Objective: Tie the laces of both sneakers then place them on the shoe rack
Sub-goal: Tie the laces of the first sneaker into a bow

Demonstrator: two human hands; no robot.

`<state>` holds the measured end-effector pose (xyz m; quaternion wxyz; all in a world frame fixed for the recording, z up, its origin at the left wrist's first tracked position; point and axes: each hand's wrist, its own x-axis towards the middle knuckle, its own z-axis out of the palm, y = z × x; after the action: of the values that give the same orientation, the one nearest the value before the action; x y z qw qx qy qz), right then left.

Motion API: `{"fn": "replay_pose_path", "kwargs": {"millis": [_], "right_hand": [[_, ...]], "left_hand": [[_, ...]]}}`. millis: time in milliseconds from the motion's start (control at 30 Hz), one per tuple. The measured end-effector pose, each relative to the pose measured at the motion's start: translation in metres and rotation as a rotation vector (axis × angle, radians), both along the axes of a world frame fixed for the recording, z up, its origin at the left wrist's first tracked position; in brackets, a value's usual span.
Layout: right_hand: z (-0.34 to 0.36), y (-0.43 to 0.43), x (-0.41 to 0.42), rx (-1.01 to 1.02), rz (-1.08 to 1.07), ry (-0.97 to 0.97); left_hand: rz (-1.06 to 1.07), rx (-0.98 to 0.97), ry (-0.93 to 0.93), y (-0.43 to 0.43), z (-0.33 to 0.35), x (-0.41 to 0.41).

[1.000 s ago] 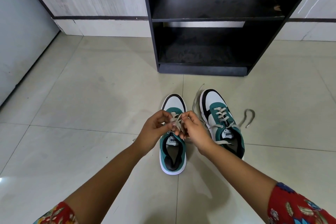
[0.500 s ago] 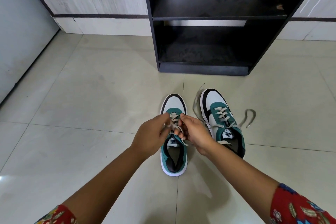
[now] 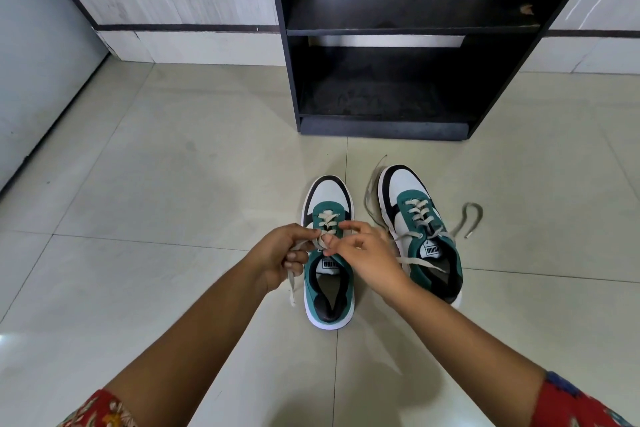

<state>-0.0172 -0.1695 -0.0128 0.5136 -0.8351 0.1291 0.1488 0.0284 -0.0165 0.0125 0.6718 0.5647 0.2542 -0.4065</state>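
Two sneakers stood on the tiled floor before one black shoe rack with two empty shelves; the left sneaker sat under both hands, the right sneaker just beside it, its laces loose on the floor; the left hand pinched the left sneaker's lace, the right hand gripped its other strand; since half a second earlier a lace end had dropped below the left hand, and the hands sat slightly apart.

Left hand and right hand meet, each grip pinched closed.
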Motion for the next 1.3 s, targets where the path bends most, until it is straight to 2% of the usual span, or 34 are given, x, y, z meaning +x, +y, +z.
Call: {"fn": "replay_pose_path", "kwargs": {"millis": [133,200,333,467,600,767,800,900,967,1033,1133,1200,1300], "right_hand": [[0.002,0.006,0.002,0.415,-0.212,0.139],[0.003,0.004,0.002,0.492,-0.242,0.159],[0.01,0.002,0.0,0.53,-0.261,0.171],[0.015,-0.007,-0.007,0.643,-0.213,0.206],[0.01,-0.017,-0.016,0.5,-0.167,0.205],[0.005,-0.026,-0.015,0.51,-0.29,0.202],[0.005,-0.026,-0.015,0.598,-0.303,0.216],[0.006,-0.024,-0.012,1.058,-0.367,0.289],[0.006,-0.025,-0.01,1.214,-0.44,0.309],[0.004,-0.027,-0.008,1.18,-0.469,0.293],[0.003,-0.027,-0.008,0.975,-0.4,0.24],[0.004,-0.024,-0.007,0.877,-0.352,0.205],[0.007,-0.019,-0.004,0.869,-0.341,0.18]], "left_hand": [[-0.03,0.052,-0.064,0.002,-0.001,0.0],[-0.082,0.112,-0.135,0.001,-0.002,0.001],[-0.074,0.088,-0.173,0.001,-0.004,0.0],[-0.002,-0.101,0.007,0.01,-0.009,-0.004],[0.095,-0.237,0.154,0.02,-0.017,-0.004],[0.079,-0.255,0.217,0.027,-0.021,-0.005],[0.09,-0.246,0.216,0.028,-0.021,-0.004],[0.187,-0.293,0.208,0.022,-0.017,-0.004],[0.278,-0.386,0.219,0.018,-0.017,-0.005],[0.308,-0.448,0.217,0.019,-0.019,-0.005],[0.208,-0.47,0.209,0.024,-0.024,-0.005],[0.101,-0.371,0.189,0.025,-0.025,-0.004],[0.037,-0.22,0.112,0.023,-0.023,0.001]]}}
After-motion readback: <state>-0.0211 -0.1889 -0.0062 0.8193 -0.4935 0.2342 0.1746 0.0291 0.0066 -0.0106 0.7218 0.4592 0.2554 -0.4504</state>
